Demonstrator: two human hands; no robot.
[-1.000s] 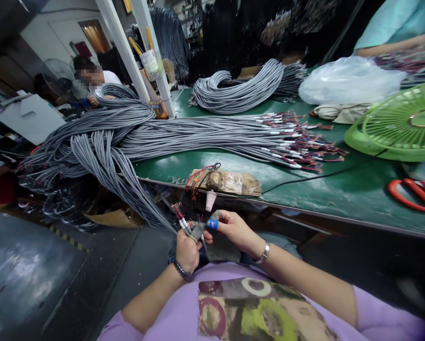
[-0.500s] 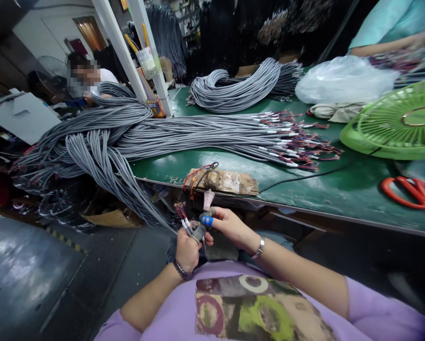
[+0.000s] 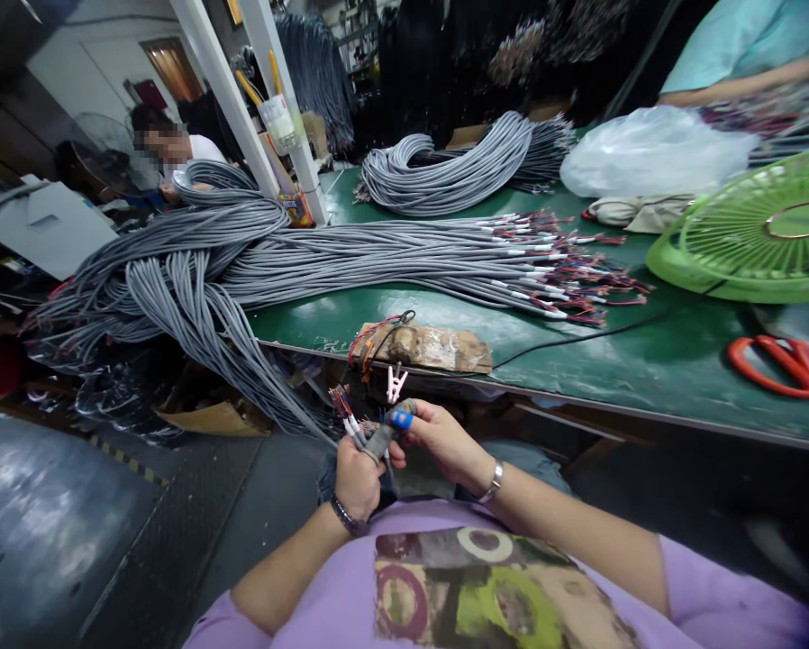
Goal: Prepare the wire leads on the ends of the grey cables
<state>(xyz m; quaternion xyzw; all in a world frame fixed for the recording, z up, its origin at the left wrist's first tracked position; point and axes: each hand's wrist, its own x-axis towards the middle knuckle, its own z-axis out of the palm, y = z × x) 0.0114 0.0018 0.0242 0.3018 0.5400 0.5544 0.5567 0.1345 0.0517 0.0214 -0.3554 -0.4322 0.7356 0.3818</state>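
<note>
My left hand (image 3: 359, 476) is closed around a few grey cables (image 3: 352, 427), whose white-banded ends fan out into thin coloured wires above the fist. Grey covers sit on some of its fingers. My right hand (image 3: 435, 436) is closed in a pinch just right of those wire ends, with blue tape round one finger; whatever lies between its fingertips is too small to make out. Directly above the fingertips, a pale pink clip (image 3: 395, 385) hangs at the table edge, below a worn wooden block (image 3: 438, 347) with red and black wires fixed to it.
Many grey cables (image 3: 377, 257) lie across the green table (image 3: 675, 379), their stripped ends to the right. Behind them rests a coiled bundle (image 3: 459, 171). At right are a green fan (image 3: 749, 234), red-handled scissors (image 3: 783, 368) and a plastic bag (image 3: 654, 153). Two other people sit beyond.
My right hand has shifted slightly right, its fingertips turning a little. The pink clip now shows its two spread legs. My left hand keeps its hold on the cables.
</note>
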